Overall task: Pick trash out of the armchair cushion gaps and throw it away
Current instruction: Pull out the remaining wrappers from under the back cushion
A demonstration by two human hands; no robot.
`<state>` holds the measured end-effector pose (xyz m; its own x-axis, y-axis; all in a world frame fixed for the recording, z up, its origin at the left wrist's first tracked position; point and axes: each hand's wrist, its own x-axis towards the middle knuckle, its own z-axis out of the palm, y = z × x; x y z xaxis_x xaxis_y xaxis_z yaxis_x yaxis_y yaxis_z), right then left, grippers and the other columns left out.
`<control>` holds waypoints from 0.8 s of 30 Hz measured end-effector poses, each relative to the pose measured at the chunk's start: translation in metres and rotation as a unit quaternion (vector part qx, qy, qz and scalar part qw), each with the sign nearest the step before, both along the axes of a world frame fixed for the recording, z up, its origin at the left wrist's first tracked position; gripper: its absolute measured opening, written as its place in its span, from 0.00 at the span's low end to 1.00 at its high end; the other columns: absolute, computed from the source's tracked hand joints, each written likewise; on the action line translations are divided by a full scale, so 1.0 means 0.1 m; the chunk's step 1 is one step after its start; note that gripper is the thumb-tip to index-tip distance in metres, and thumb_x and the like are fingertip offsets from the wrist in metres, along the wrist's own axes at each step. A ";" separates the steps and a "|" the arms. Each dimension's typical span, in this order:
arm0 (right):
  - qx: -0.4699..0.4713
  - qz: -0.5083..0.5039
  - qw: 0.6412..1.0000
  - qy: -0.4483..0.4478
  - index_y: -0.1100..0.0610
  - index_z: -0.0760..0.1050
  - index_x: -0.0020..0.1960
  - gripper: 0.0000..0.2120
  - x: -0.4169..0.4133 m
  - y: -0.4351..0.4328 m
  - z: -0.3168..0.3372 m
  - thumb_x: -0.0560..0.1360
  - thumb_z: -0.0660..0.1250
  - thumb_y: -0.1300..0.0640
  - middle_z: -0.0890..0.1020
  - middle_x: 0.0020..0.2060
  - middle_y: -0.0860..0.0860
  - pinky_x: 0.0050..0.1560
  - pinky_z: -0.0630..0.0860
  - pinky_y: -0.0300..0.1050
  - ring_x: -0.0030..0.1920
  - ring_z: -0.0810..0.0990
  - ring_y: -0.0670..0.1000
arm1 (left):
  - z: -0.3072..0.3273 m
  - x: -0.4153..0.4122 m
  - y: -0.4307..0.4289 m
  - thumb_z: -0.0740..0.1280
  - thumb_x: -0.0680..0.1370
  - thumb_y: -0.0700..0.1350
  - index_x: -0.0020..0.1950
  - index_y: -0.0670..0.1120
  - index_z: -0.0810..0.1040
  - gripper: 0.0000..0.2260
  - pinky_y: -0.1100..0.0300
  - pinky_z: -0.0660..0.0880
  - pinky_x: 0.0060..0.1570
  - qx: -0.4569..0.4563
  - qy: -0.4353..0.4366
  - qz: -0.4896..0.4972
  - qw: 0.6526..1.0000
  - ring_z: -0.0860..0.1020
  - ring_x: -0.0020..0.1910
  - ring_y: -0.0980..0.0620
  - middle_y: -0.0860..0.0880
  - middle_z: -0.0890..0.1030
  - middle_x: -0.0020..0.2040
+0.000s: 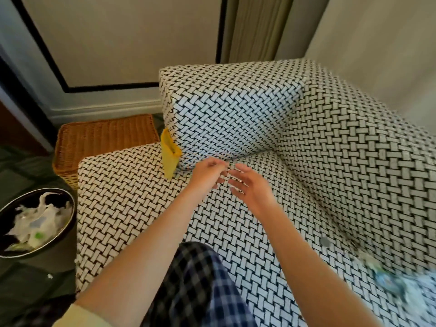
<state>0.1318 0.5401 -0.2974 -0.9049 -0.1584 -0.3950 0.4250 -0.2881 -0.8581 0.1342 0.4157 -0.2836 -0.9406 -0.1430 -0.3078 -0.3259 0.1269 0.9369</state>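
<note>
Armchair (306, 142) in black-and-white woven fabric, viewed from above. A yellow wrapper (170, 156) is seen standing upright, wedged in the gap between the seat cushion (132, 197) and the left armrest (231, 114), near the front edge of the seat.

Left hand (207, 172) is held just over the seat at the foot of the armrest, just right of the wrapper and not touching it. Its fingers are curled, with the thumb brought close to the fingertips. Whether anything small is pinched there cannot be told.

Right hand (247, 185) is held just beside the left, above the seat, its fingers spread and relaxed. Nothing is held in it.

A small grey round item (325, 241) is noted on the seat towards the right side. A blurred clear plastic item (387, 282) lies at the lower right. It is too smeared to be identified.

A dark round bin (68, 234) stands on the floor left of the chair, with crumpled white rubbish inside. A wicker basket (103, 138) is set behind it against the chair. A knee in plaid cloth (200, 284) is pressed on the seat front.
</note>
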 end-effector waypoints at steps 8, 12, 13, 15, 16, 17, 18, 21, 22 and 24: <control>0.061 -0.148 0.986 -0.037 0.58 0.76 0.52 0.10 0.56 1.17 -0.26 0.78 0.57 0.63 0.80 0.43 0.52 0.44 0.77 0.43 0.42 0.79 0.51 | -0.09 0.18 1.00 0.62 0.78 0.42 0.49 0.47 0.76 0.05 0.65 0.71 0.33 -0.015 -0.017 -0.142 0.990 0.75 0.34 0.57 0.52 0.78 0.39; 0.065 -0.206 0.975 -0.042 0.56 0.76 0.46 0.10 0.82 1.59 -0.35 0.77 0.58 0.65 0.79 0.39 0.53 0.43 0.76 0.42 0.38 0.78 0.51 | -0.20 0.28 1.40 0.61 0.79 0.41 0.50 0.47 0.75 0.05 0.68 0.72 0.29 -0.040 -0.034 -0.192 0.980 0.74 0.33 0.58 0.52 0.77 0.40; 0.066 -0.217 0.973 -0.042 0.56 0.76 0.45 0.10 0.86 1.66 -0.36 0.77 0.58 0.66 0.80 0.39 0.53 0.43 0.75 0.43 0.39 0.78 0.51 | -0.25 0.32 1.47 0.60 0.79 0.42 0.51 0.47 0.75 0.05 0.68 0.72 0.29 -0.061 -0.034 -0.211 0.975 0.74 0.33 0.58 0.52 0.77 0.41; 0.072 -0.237 0.968 -0.037 0.57 0.76 0.45 0.10 0.95 1.81 -0.36 0.76 0.59 0.67 0.80 0.38 0.53 0.43 0.76 0.43 0.39 0.78 0.51 | -0.34 0.42 1.61 0.60 0.79 0.42 0.53 0.46 0.75 0.06 0.67 0.71 0.31 -0.121 -0.025 -0.263 0.957 0.74 0.34 0.57 0.52 0.77 0.44; 0.069 -0.250 0.965 -0.033 0.57 0.76 0.44 0.10 1.00 1.88 -0.36 0.76 0.59 0.67 0.81 0.38 0.52 0.42 0.77 0.42 0.39 0.79 0.51 | -0.40 0.47 1.65 0.60 0.79 0.42 0.55 0.45 0.75 0.08 0.66 0.70 0.31 -0.145 -0.022 -0.283 0.948 0.73 0.33 0.56 0.52 0.76 0.46; 0.062 -0.271 0.960 -0.028 0.57 0.76 0.44 0.10 1.06 1.96 -0.38 0.76 0.59 0.68 0.81 0.36 0.52 0.40 0.78 0.41 0.37 0.80 0.50 | -0.46 0.53 1.69 0.60 0.79 0.42 0.57 0.43 0.75 0.09 0.67 0.69 0.30 -0.158 -0.024 -0.299 0.941 0.72 0.32 0.57 0.51 0.75 0.47; 0.052 -0.297 0.953 -0.025 0.57 0.77 0.45 0.09 1.14 2.06 -0.41 0.76 0.60 0.68 0.81 0.35 0.51 0.37 0.79 0.40 0.35 0.80 0.48 | -0.51 0.59 1.73 0.60 0.79 0.41 0.59 0.43 0.74 0.10 0.68 0.68 0.28 -0.164 -0.031 -0.313 0.935 0.70 0.30 0.58 0.49 0.75 0.49; 0.046 -0.374 0.926 -0.011 0.57 0.77 0.44 0.11 1.45 2.35 -0.57 0.77 0.58 0.68 0.81 0.32 0.49 0.31 0.77 0.37 0.28 0.77 0.45 | -0.62 0.67 1.82 0.61 0.78 0.40 0.59 0.44 0.73 0.10 0.68 0.64 0.27 -0.190 -0.031 -0.345 0.919 0.67 0.29 0.60 0.47 0.76 0.53; 0.058 -0.387 0.920 -0.004 0.57 0.77 0.42 0.12 1.53 2.41 -0.63 0.76 0.58 0.69 0.80 0.32 0.49 0.29 0.76 0.36 0.28 0.76 0.45 | -0.64 0.67 1.84 0.62 0.78 0.40 0.60 0.45 0.73 0.10 0.68 0.64 0.27 -0.197 -0.024 -0.346 0.917 0.66 0.30 0.60 0.48 0.75 0.53; 0.099 -0.380 0.919 0.014 0.58 0.75 0.40 0.13 1.63 2.48 -0.75 0.75 0.57 0.71 0.79 0.29 0.49 0.27 0.74 0.35 0.28 0.75 0.45 | -0.65 0.64 1.92 0.63 0.77 0.41 0.61 0.47 0.72 0.12 0.69 0.65 0.29 -0.208 -0.014 -0.336 0.919 0.68 0.32 0.60 0.50 0.74 0.53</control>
